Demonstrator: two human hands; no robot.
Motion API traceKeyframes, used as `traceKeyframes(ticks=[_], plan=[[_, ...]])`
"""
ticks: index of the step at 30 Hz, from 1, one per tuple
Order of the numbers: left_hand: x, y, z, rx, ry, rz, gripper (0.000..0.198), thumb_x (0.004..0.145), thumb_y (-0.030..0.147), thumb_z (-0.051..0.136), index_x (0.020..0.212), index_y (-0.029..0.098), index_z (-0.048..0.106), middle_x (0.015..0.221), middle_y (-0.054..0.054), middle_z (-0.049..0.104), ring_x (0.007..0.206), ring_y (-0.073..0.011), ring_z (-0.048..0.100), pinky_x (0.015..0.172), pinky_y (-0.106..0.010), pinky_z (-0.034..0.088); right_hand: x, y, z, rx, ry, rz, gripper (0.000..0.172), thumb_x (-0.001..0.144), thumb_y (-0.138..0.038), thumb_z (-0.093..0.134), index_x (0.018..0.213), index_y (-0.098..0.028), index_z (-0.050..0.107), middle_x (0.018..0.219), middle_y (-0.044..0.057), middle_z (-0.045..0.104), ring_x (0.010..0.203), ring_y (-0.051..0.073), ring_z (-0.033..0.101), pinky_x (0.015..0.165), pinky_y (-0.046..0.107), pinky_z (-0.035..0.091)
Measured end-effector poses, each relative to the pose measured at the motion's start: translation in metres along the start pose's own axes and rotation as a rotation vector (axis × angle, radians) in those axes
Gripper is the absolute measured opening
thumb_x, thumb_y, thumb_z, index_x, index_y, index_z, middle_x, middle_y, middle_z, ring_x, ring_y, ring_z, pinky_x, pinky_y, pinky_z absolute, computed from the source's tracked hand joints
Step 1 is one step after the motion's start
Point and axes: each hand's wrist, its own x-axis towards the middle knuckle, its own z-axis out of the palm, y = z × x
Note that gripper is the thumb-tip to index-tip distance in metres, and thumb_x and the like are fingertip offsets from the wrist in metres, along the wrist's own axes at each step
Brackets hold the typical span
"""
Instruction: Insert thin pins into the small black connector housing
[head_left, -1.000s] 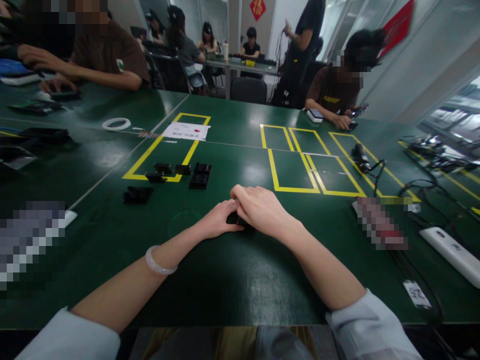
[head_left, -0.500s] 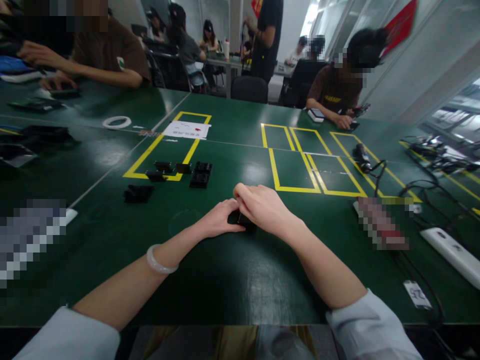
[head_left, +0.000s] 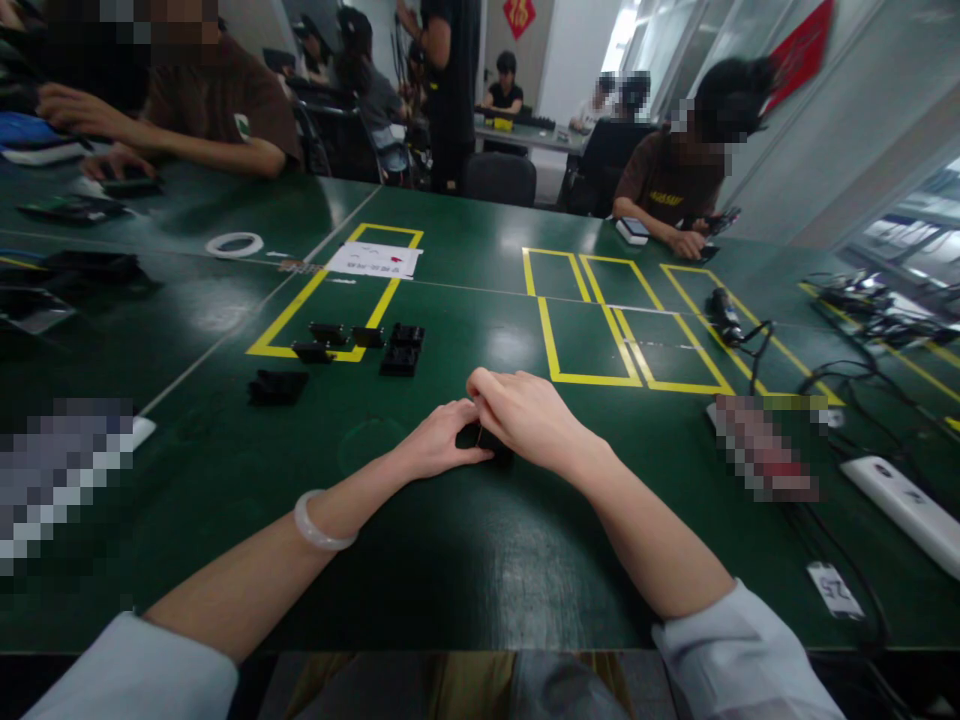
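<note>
My left hand (head_left: 442,440) curls its thumb and fingers around a small black part (head_left: 501,452), which is mostly hidden by the hands. My right hand (head_left: 529,415) is closed over it from above, fingers pinched on a thin metal rod (head_left: 479,436) that points down at the part; the rod's upper end is hidden. Ahead and to the left lie several small black plastic pieces: upright ones (head_left: 313,351), a blocky pair (head_left: 403,350) and a darker piece (head_left: 277,387) nearest me.
Yellow tape outlines (head_left: 596,378) mark the green table (head_left: 420,580). A paper sheet (head_left: 375,260) and a white ring (head_left: 234,245) lie farther off. At right are cables, a white power strip (head_left: 904,510) and a blurred-out object (head_left: 765,450). Co-workers sit across the table.
My hands stay in nearly the same place and grip. In the background, a standing person in dark clothes has moved to the left.
</note>
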Motion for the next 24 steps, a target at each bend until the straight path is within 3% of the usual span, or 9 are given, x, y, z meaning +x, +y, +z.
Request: traceKeyframes(ticks=[16, 24], plan=[[-0.0023, 0.0005, 0.0012, 0.046, -0.002, 0.022, 0.04, 0.082, 0.046, 0.067, 0.111, 0.019, 0.06, 0.118, -0.009, 0.062, 0.112, -0.03, 0.057, 0.097, -0.044, 0.045, -0.0002, 0.0036, 0.0033, 0.004, 0.009, -0.051, 0.02, 0.099, -0.026, 0.034, 0.101, -0.018, 0.052, 0.089, 0.003, 0.067, 0.074, 0.014, 0.059, 0.066, 0.027, 0.032], [-0.0044, -0.0001, 0.0041, 0.031, 0.006, 0.02, 0.05, 0.084, 0.047, 0.066, 0.124, 0.019, 0.054, 0.129, -0.012, 0.058, 0.12, -0.0319, 0.053, 0.102, -0.047, 0.042, -0.0016, 0.0011, 0.0048, -0.054, 0.021, -0.084, 0.018, 0.099, -0.026, 0.036, 0.097, -0.017, 0.053, 0.082, 0.003, 0.067, 0.072, 0.015, 0.06, 0.065, 0.029, 0.03]])
